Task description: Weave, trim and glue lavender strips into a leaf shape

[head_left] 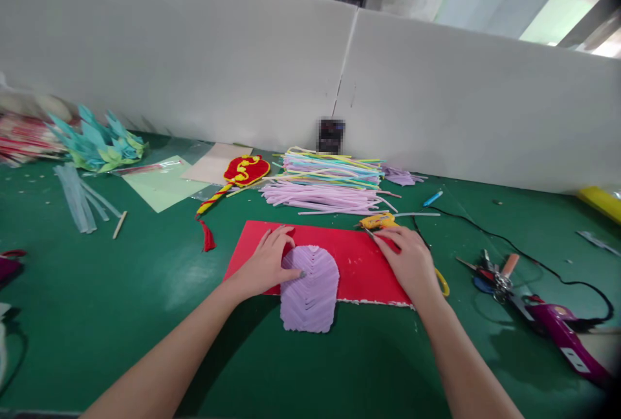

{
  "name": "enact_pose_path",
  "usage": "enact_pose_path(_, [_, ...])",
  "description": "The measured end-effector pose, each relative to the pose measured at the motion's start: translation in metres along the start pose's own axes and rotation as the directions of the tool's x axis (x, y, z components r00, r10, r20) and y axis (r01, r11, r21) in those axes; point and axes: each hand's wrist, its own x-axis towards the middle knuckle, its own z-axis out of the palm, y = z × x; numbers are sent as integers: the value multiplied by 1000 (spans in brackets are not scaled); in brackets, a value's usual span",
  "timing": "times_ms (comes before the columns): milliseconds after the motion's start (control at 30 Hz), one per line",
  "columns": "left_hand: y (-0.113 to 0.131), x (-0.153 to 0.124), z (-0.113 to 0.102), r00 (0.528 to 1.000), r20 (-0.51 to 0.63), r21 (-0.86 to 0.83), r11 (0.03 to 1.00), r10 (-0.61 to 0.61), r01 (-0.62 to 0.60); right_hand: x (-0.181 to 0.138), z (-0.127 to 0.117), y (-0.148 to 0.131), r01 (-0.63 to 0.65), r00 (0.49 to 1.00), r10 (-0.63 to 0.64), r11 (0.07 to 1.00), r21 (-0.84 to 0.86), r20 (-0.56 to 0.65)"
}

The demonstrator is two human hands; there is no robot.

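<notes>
A lilac leaf-shaped piece point(310, 286) made of angled pipe-cleaner strips lies half on a red sheet point(359, 264) on the green table. My left hand point(269, 262) rests on the leaf's left edge with fingers spread flat, the thumb pressing the strips. My right hand point(410, 260) lies on the red sheet's right end, fingers curled over yellow-handled scissors point(381, 220), whose second loop point(442, 282) shows beside my wrist.
A heap of pastel pipe cleaners point(325, 183) sits behind the red sheet. A red and yellow ornament point(240, 173) and glue sticks point(80, 202) lie to the left. A purple glue gun point(565, 338) with its black cord and keys point(492, 273) lie to the right.
</notes>
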Motion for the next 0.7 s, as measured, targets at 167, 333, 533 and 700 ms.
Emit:
enact_pose_path(167, [0,1,2,1000,-16,8,1000,-12,12,54,42,-46,200,960,-222,970,137,171])
enact_pose_path(333, [-1,0,4,997,-50,36,998,55,-53,77,83,-64,313,910,-295,950,-15,291])
enact_pose_path(533, [-2,0,5,997,-44,51,997,61,-58,77,99,-60,373,879,-326,924,-77,347])
enact_pose_path(700, [-2,1,5,997,-47,46,997,64,-62,76,101,-55,323,893,-310,946,15,325])
